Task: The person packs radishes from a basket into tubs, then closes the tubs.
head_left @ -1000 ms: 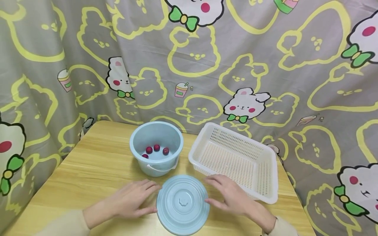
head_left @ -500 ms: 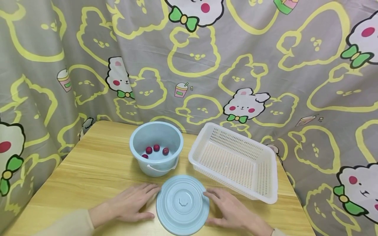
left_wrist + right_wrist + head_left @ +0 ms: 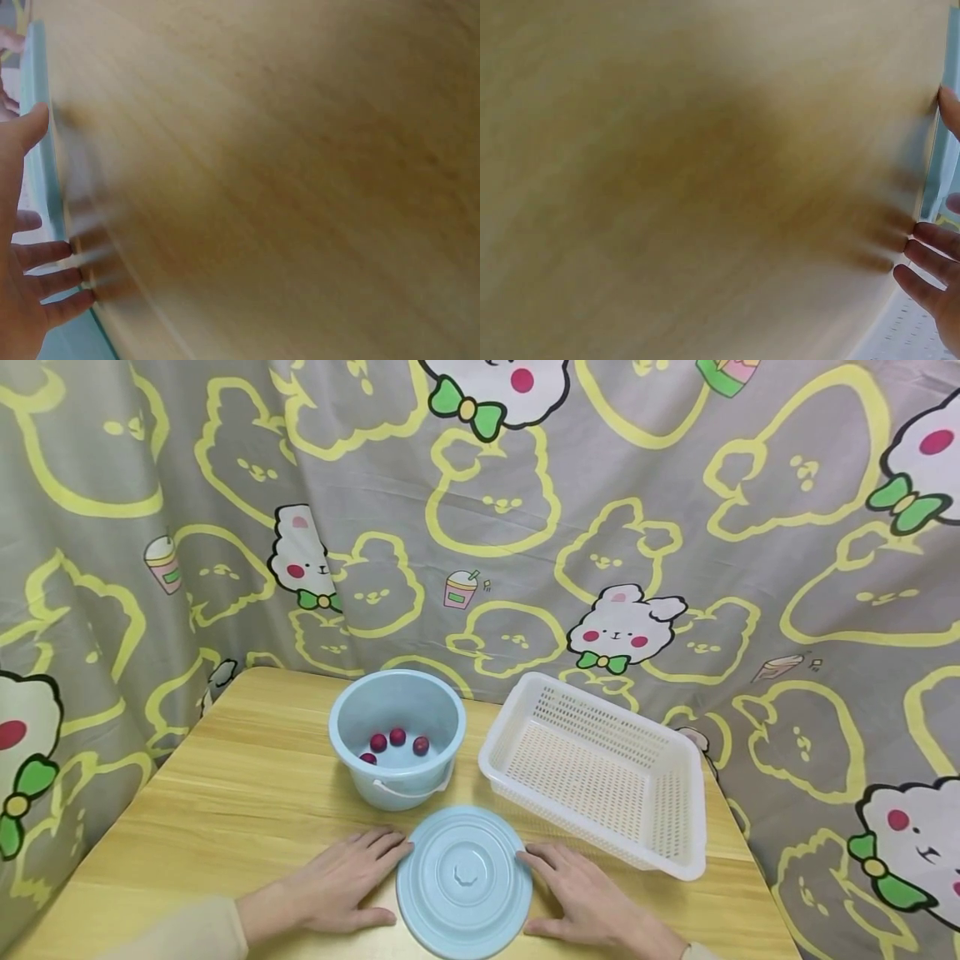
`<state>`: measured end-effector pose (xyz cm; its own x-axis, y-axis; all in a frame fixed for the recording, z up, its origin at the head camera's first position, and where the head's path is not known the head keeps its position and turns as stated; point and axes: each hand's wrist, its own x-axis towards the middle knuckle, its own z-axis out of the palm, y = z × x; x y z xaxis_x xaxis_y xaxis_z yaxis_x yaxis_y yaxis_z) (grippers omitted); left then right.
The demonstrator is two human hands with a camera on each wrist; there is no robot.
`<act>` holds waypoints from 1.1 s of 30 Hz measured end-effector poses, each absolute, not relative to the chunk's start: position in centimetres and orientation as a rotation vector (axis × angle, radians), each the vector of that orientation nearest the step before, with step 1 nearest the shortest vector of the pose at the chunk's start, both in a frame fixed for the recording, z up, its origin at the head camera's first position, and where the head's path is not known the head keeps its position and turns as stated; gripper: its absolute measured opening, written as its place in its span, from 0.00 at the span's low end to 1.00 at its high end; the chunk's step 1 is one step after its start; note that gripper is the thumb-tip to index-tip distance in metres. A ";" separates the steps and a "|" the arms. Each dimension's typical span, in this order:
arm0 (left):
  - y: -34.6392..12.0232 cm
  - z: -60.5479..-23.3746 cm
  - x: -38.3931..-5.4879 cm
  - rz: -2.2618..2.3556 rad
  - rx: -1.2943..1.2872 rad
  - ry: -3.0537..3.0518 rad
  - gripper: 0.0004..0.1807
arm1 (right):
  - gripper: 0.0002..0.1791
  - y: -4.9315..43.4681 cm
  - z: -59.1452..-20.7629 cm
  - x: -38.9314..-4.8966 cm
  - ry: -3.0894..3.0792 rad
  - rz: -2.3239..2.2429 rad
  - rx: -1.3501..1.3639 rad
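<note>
A round light-blue lid (image 3: 465, 922) with a small moulded handle lies flat on the wooden table. To its left is my left hand (image 3: 341, 881), fingers spread and relaxed, fingertips right at the rim, thumb lower down. My right hand (image 3: 581, 897) mirrors it on the right, index fingertip at the rim. In the left wrist view the lid's edge (image 3: 45, 169) stands beside the thumb and fingers (image 3: 54, 281). The right wrist view shows the fingers (image 3: 930, 259) next to the lid's edge (image 3: 939, 169). Behind the lid stands a light-blue bucket (image 3: 397, 787) with several dark-red round fruits (image 3: 378, 742) inside.
A white perforated plastic basket (image 3: 592, 785) sits at the right, behind my right hand. The bucket's white handle (image 3: 411, 791) hangs down at its front. A patterned grey curtain (image 3: 502, 585) closes off the table's (image 3: 225, 768) back and sides.
Both hands have come down to the table beside the lid; the right has shifted slightly lower. Lid, bucket and basket stay where they were.
</note>
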<state>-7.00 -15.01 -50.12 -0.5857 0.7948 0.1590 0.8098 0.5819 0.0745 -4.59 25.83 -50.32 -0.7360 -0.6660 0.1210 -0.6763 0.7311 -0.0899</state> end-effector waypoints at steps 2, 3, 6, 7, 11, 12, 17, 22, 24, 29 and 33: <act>-14.9 -50.3 -7.0 -0.186 -1.364 -2.673 0.47 | 0.50 25.7 -50.4 -4.6 -2.848 0.190 1.104; -14.9 -50.4 -6.9 -0.176 -1.359 -2.660 0.47 | 0.51 25.6 -50.4 -4.6 -2.852 0.187 1.102; -14.8 -50.5 -6.8 -0.163 -1.345 -2.631 0.47 | 0.51 25.4 -50.4 -4.7 -2.856 0.170 1.106; -14.7 -50.5 -6.8 -0.162 -1.341 -2.628 0.47 | 0.51 25.4 -50.5 -4.7 -2.853 0.161 1.110; -14.5 -50.7 -6.7 -0.160 -1.323 -2.634 0.48 | 0.52 25.3 -50.6 -4.8 -2.831 0.121 1.130; -14.4 -50.7 -6.7 -0.161 -1.319 -2.636 0.48 | 0.52 25.2 -50.7 -4.9 -2.826 0.113 1.136; -14.3 -51.1 -6.7 -0.178 -1.301 -2.652 0.50 | 0.52 25.1 -50.7 -4.9 -2.817 0.102 1.147; -14.3 -51.2 -6.7 -0.207 -1.295 -2.661 0.52 | 0.52 24.7 -50.5 -4.6 -2.840 0.151 1.141; -14.3 -51.3 -6.7 -0.223 -1.295 -2.655 0.53 | 0.52 24.5 -50.4 -4.5 -2.851 0.177 1.139; -14.2 -51.7 -6.7 -0.262 -1.290 -2.597 0.52 | 0.53 24.2 -50.4 -4.2 -2.878 0.244 1.116; -14.2 -52.0 -6.8 -0.277 -1.279 -2.553 0.51 | 0.54 24.1 -50.5 -4.0 -2.910 0.321 1.090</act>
<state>-6.77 -14.23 -52.01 -0.5730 0.7525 0.3245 0.8047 0.5917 0.0487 -4.04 24.12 -50.54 -0.7562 -0.6484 0.0883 -0.6521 0.7351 -0.1855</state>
